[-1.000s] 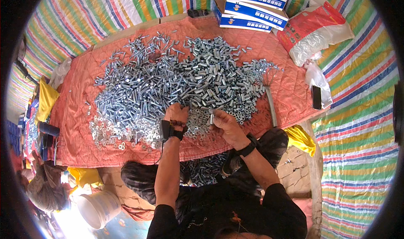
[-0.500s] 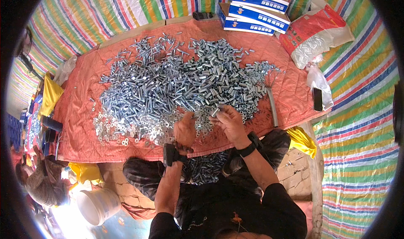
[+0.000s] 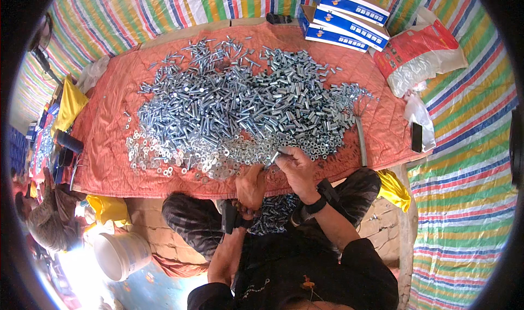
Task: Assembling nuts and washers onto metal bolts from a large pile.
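Observation:
My right hand (image 3: pixel 299 170) pinches a small silver cylindrical metal piece (image 3: pixel 275 156), like a bolt or sleeve, above the front edge of the hardware pile. Close beside it on the left is my left hand (image 3: pixel 250 186), lower and nearer to me, its fingers drawn together; what they hold, if anything, is hidden. In front of both hands lies a broad heap of loose bolts (image 3: pixel 188 105) and metal sleeves (image 3: pixel 292 91). Flat washers (image 3: pixel 204 160) are spread along its near side, and nuts (image 3: pixel 322 145) lie near its right front.
A red quilted cloth (image 3: pixel 103 157) covers the work surface. Blue-and-white boxes (image 3: pixel 349 20) and a red-and-white bag (image 3: pixel 420 50) stand at the back right. A phone (image 3: pixel 416 138) lies at the right edge. More bolts (image 3: pixel 273 214) sit between my legs; a white bucket (image 3: pixel 123 255) stands lower left.
My left hand has drawn back toward me, off the washers, and lies lower beside the right. My right hand still pinches the metal piece, slightly lower. The whole view has shifted a little.

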The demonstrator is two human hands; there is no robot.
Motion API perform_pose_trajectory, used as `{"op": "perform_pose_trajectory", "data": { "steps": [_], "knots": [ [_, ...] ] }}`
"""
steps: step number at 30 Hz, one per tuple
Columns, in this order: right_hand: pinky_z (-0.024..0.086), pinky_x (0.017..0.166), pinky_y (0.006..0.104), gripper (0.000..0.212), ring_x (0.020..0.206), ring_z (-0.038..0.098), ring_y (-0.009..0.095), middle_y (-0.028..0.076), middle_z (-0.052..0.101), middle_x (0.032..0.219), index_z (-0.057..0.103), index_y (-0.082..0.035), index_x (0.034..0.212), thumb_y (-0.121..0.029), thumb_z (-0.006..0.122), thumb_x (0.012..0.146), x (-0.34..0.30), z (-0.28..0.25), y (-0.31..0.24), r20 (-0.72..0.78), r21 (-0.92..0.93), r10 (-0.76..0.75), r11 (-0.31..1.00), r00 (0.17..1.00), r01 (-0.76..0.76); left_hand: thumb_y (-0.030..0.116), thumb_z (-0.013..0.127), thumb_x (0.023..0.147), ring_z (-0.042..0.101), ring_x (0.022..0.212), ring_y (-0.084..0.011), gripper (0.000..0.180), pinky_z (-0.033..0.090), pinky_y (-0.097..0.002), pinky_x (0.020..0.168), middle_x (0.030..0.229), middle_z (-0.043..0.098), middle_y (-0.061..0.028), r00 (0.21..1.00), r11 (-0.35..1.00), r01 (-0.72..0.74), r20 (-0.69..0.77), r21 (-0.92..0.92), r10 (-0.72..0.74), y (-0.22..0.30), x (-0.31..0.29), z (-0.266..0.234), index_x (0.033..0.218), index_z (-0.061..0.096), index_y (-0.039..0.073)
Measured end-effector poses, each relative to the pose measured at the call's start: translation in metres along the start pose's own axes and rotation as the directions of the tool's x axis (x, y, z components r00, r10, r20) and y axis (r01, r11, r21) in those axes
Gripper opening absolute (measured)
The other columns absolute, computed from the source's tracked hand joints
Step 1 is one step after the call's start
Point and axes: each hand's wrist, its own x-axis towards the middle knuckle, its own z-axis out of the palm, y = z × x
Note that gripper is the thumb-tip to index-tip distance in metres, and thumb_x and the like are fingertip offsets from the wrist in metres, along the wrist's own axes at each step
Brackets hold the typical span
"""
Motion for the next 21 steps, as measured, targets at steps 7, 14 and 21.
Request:
{"op": "perform_pose_trajectory", "data": {
  "steps": [7,14,21],
  "knots": [
    [0.049,0.079,0.0249,0.032,0.090,0.059,0.011,0.006,0.061,0.105,0.057,0.001,0.111,-0.007,0.068,0.082,-0.019,0.013,0.030,0.030,0.144,-0.004,0.990,1.000,-0.001,0.000,0.062,0.079,0.063,0.070,-0.0353,0.010,0.048,-0.0380,0.058,0.077,0.063,-0.0203,0.995,0.993,0.089,-0.048,-0.072,-0.092,-0.001,-0.020,-0.001,0.089,0.063,0.000],
    [0.050,0.076,0.0275,0.048,0.090,0.061,0.014,0.009,0.064,0.102,0.050,-0.002,0.125,-0.006,0.068,0.081,-0.050,0.020,0.045,0.050,-0.188,-0.029,0.982,0.998,0.037,0.000,0.058,0.085,0.065,0.074,-0.0198,0.030,0.052,-0.0314,0.066,0.086,0.067,-0.0130,0.925,0.864,0.377,0.180,-0.333,-0.334,-0.002,-0.044,-0.008,0.116,0.057,-0.001],
    [0.050,0.077,0.0305,0.041,0.088,0.064,0.025,0.015,0.064,0.099,0.054,-0.001,0.120,-0.006,0.066,0.082,-0.059,0.015,0.034,0.315,-0.424,-0.204,0.843,0.927,0.330,0.014,0.048,0.097,0.061,0.084,-0.0135,0.028,0.051,-0.0265,0.074,0.093,0.064,-0.0042,0.901,0.622,0.431,0.270,-0.654,-0.340,-0.018,-0.061,-0.008,0.121,0.055,0.000]
  ]
}}
